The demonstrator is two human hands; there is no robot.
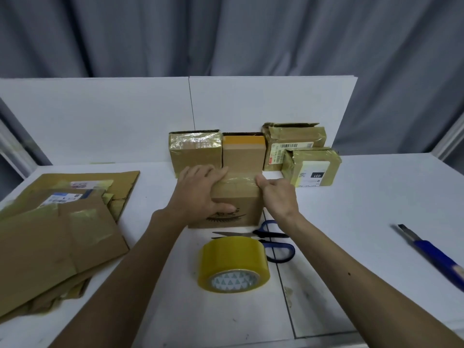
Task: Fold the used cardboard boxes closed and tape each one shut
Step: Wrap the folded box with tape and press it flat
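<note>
A small brown cardboard box (239, 202) with a dark feather-like print lies on the white table in front of me, with clear tape across its far top edge. My left hand (198, 192) lies flat on its top left, fingers straight, pressing down. My right hand (277, 197) is at the box's right side, thumb on the taped top edge, fingers curled down over the side. A roll of yellowish packing tape (233, 263) lies just in front of the box. Blue-handled scissors (271, 239) lie between the roll and the box.
Several taped boxes stand against the white back panel: one wrapped in shiny tape (195, 151), one plain (243, 154), two with labels (293, 144) (312, 168). Flattened cardboard (55, 237) is stacked at the left. A blue utility knife (434, 254) lies at the right.
</note>
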